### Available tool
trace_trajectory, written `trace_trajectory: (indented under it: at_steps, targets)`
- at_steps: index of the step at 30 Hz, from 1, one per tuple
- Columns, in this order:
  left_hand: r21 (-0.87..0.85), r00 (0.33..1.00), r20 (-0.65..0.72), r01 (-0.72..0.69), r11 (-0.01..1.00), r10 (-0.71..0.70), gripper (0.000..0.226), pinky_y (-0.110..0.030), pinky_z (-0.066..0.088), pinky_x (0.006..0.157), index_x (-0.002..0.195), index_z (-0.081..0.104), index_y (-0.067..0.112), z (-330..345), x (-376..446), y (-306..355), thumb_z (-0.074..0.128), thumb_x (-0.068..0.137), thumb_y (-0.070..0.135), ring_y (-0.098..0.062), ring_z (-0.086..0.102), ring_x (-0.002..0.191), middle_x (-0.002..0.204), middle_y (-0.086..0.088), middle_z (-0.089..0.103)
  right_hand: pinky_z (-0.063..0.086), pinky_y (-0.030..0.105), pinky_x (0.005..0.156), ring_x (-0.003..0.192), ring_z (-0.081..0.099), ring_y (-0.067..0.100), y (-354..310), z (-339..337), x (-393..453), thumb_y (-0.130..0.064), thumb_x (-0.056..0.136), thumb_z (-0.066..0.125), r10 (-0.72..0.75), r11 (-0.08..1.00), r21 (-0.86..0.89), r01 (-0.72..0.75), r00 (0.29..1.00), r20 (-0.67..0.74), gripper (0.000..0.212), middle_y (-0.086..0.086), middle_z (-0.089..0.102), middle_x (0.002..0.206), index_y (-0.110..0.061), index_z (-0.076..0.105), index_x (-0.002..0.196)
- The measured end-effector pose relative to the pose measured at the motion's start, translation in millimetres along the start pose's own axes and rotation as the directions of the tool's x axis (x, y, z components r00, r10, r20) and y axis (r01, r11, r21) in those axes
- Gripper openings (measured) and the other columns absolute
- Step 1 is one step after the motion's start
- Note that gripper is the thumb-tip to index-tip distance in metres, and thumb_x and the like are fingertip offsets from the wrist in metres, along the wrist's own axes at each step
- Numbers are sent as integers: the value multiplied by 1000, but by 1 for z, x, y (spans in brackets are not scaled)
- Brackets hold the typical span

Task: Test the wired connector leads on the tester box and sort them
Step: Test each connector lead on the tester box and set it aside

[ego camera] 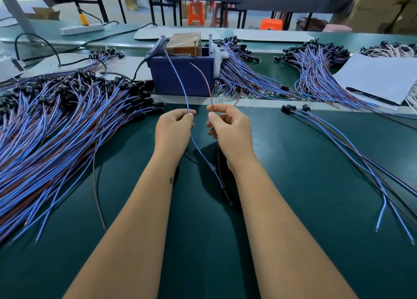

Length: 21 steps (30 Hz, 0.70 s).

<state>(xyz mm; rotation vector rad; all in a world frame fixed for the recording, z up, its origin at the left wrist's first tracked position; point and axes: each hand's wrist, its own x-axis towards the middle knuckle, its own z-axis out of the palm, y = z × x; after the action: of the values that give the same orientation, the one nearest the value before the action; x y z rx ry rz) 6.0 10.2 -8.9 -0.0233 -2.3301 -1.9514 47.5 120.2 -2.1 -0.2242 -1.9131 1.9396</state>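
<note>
Orange plastic stools (pixel 195 13) under dark tables (pixel 282 2), cardboard boxes (pixel 381 5) beside

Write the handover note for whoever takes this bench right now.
Left hand pinches the blue wire; right hand pinches the brown wire. Both wires run up to the tester box; the connector hangs between the forearms. Big pile lies left, small group right; which is tested is unclear. Left: finish this test, sort it, continue.
</note>
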Motion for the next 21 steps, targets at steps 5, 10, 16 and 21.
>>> trace_trajectory:
  at_steps: [5,10,16,21]
  targets:
    - [2,1000,17,-24,1000,24,26,-13,31,41,84,73,24,1,-2,3,51,90,12,-2,35,40,53,10,46,45,15,55,57,53,8,-2,-1,1,-2,92,57,1,998,63,1,1000,-23,16,4,59,67,-13,69,91]
    - [8,1000,6,-20,1000,20,27,-14,31,42,82,72,27,0,-3,2,50,89,14,-3,33,44,57,6,43,46,17,55,55,53,7,-5,-1,0,0,90,56,-4,994,108,8,999,-42,20,2,58,65,-15,67,84]
    - [4,999,-44,-24,1000,24,26,-16,27,39,86,71,28,-2,-1,-1,48,90,16,-4,30,41,50,13,39,47,18,57,57,53,8,-4,-2,1,-3,92,57,20,997,79,-14,997,-70,15,3,58,66,-14,68,91]
    - [-22,997,-74,-4,1000,2,26,-16,26,38,90,70,27,-6,1,-2,47,92,16,-4,28,40,47,15,38,45,15,53,55,52,8,-2,-3,3,-4,93,57,48,997,69,-41,994,-103,14,2,59,67,-12,68,95]
